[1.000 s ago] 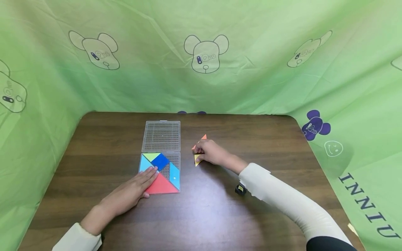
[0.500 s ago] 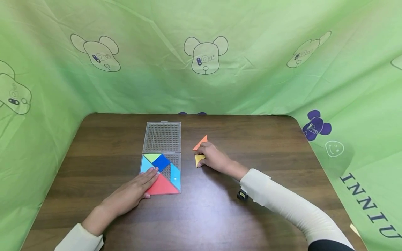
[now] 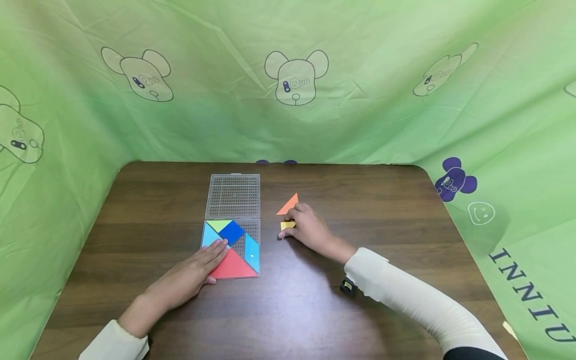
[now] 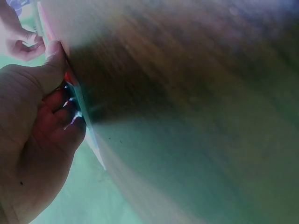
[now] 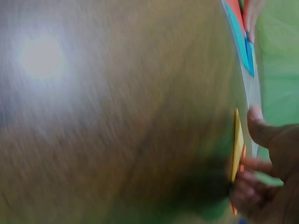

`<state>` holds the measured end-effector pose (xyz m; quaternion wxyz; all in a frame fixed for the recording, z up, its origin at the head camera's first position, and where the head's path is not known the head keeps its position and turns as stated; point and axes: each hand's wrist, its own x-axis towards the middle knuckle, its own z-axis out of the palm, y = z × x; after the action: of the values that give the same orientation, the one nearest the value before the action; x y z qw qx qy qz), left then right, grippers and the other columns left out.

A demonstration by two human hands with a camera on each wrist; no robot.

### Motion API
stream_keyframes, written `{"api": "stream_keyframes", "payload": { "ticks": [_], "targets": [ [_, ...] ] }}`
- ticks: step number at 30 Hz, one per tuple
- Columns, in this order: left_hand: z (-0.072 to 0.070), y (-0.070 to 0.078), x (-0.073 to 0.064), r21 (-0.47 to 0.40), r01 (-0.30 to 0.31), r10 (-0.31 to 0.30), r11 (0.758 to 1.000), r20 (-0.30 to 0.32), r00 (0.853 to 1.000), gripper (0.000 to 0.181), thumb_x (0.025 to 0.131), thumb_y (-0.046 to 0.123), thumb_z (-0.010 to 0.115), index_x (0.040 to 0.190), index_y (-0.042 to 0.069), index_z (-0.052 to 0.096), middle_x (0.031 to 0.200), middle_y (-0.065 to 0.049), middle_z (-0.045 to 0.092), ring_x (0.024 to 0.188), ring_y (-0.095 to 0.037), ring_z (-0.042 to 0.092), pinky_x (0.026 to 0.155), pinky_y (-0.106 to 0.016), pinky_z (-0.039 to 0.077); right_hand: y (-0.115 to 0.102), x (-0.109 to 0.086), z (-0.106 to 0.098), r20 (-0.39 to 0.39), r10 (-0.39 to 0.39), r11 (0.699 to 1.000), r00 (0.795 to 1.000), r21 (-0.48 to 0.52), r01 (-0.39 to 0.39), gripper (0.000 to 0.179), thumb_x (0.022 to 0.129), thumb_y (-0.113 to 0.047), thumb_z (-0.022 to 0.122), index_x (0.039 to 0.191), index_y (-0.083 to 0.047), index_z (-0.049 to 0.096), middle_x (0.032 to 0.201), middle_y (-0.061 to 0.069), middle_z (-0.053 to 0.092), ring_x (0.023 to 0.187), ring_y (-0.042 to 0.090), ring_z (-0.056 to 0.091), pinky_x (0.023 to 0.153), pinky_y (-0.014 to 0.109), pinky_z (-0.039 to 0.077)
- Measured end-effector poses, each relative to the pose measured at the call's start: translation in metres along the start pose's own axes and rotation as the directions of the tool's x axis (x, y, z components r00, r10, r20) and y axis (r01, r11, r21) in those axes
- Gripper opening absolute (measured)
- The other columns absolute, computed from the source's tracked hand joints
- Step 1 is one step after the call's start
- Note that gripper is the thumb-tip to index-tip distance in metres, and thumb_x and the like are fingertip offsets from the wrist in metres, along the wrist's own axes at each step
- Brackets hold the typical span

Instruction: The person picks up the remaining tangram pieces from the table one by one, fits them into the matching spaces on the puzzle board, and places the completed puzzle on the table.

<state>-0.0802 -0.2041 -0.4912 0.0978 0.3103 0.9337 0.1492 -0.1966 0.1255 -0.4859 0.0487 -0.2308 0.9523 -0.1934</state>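
My left hand (image 3: 186,275) rests flat on the tangram pieces in the lower half of a clear plastic case (image 3: 258,225). Under and around its fingers lie a red triangle (image 3: 234,265) and a light blue triangle (image 3: 209,237). A green triangle (image 3: 218,225), a dark blue square (image 3: 232,232) and a light blue parallelogram (image 3: 252,253) also lie inside. My right hand (image 3: 310,230) grips a yellow triangle (image 3: 287,225) on the table, thumb on the near side and curled fingers on the far side, partly hiding it. An orange triangle (image 3: 289,205) lies just beyond those fingers.
The case's open lid (image 3: 233,196) lies flat on the wooden table (image 3: 157,200), behind the filled half. Bare tray shows between the square and the parallelogram. A green printed curtain (image 3: 216,125) encloses the back and sides.
The right hand's thumb has shifted left over the near part of the yellow triangle, covering more of it. Its fingers have drawn off the orange triangle. The left hand has stayed put.
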Motion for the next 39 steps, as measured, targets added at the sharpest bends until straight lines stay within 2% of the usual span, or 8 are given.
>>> {"api": "stream_keyframes", "payload": {
  "ticks": [4,8,10,18,25,31,34,39],
  "targets": [
    [0.000,0.000,0.000,-0.002,-0.001,0.001,1.000,-0.003,1.000,0.067,0.100,0.027,0.066,0.157,0.004,0.038,0.168,-0.012,0.030,0.156,-0.032,0.030,0.124,-0.050,0.033,-0.008,-0.007,0.008,-0.067,0.068,0.997,0.995,-0.043,-0.071,0.057,0.077,-0.049,0.085,0.107,-0.003,0.071,0.098,0.008,0.058,0.095,0.025,0.050,0.082,0.034,0.048],
    [0.000,0.000,0.000,-0.004,-0.002,0.002,1.000,-0.006,1.000,0.067,0.100,0.026,0.066,0.157,0.004,0.038,0.168,-0.012,0.030,0.156,-0.032,0.031,0.124,-0.050,0.033,-0.012,-0.011,0.013,-0.142,0.042,0.995,0.989,-0.080,-0.054,0.056,0.073,-0.046,0.087,0.101,-0.002,0.068,0.091,0.009,0.055,0.087,0.025,0.047,0.073,0.032,0.044],
    [0.001,0.000,0.000,-0.001,-0.005,0.005,1.000,-0.009,1.000,0.067,0.100,0.026,0.067,0.157,0.004,0.038,0.168,-0.012,0.030,0.156,-0.032,0.031,0.124,-0.050,0.033,-0.012,-0.011,0.012,-0.146,0.032,0.997,0.989,-0.064,-0.042,0.052,0.073,-0.041,0.088,0.098,-0.001,0.068,0.091,0.009,0.056,0.086,0.024,0.046,0.073,0.032,0.044],
    [0.000,0.000,0.001,0.003,-0.003,0.003,1.000,-0.006,1.000,0.068,0.100,0.026,0.067,0.157,0.004,0.038,0.168,-0.013,0.031,0.156,-0.032,0.031,0.124,-0.049,0.033,-0.007,-0.001,0.003,-0.055,0.154,0.984,0.987,0.096,-0.148,0.042,0.070,-0.028,0.093,0.096,-0.007,0.068,0.102,0.011,0.056,0.098,0.029,0.046,0.084,0.036,0.044],
    [0.000,0.000,0.000,-0.006,0.002,-0.002,1.000,0.000,1.000,0.067,0.100,0.027,0.066,0.157,0.004,0.038,0.169,-0.012,0.030,0.156,-0.032,0.030,0.124,-0.050,0.032,-0.001,0.005,-0.002,0.021,0.211,0.966,0.977,0.148,-0.212,0.044,0.064,-0.027,0.097,0.088,-0.011,0.064,0.100,0.008,0.054,0.100,0.029,0.048,0.088,0.038,0.044],
    [-0.001,-0.001,0.001,-0.005,-0.002,0.002,1.000,-0.002,1.000,0.068,0.100,0.027,0.067,0.157,0.004,0.038,0.168,-0.012,0.030,0.156,-0.032,0.031,0.124,-0.050,0.032,0.005,0.009,-0.005,0.042,0.216,0.957,0.976,0.191,-0.220,0.043,0.061,-0.025,0.100,0.084,-0.011,0.067,0.095,0.006,0.060,0.090,0.023,0.052,0.083,0.033,0.044],
    [-0.001,-0.001,0.001,-0.001,-0.004,0.004,1.000,-0.003,1.000,0.068,0.099,0.027,0.068,0.157,0.004,0.039,0.168,-0.013,0.031,0.156,-0.032,0.031,0.124,-0.050,0.032,0.006,0.009,-0.007,0.052,0.211,0.954,0.976,0.207,-0.218,0.036,0.064,-0.021,0.099,0.085,-0.013,0.071,0.089,0.004,0.065,0.083,0.018,0.056,0.078,0.029,0.047],
    [0.000,-0.001,0.001,-0.001,-0.005,0.005,1.000,-0.008,1.000,0.068,0.099,0.025,0.068,0.156,0.003,0.039,0.168,-0.013,0.031,0.155,-0.032,0.031,0.124,-0.050,0.032,0.005,0.005,-0.008,0.096,0.212,0.918,0.973,0.322,-0.232,0.025,0.073,-0.012,0.092,0.092,-0.010,0.075,0.077,0.001,0.071,0.067,0.007,0.059,0.059,0.019,0.049]
  ]
}}
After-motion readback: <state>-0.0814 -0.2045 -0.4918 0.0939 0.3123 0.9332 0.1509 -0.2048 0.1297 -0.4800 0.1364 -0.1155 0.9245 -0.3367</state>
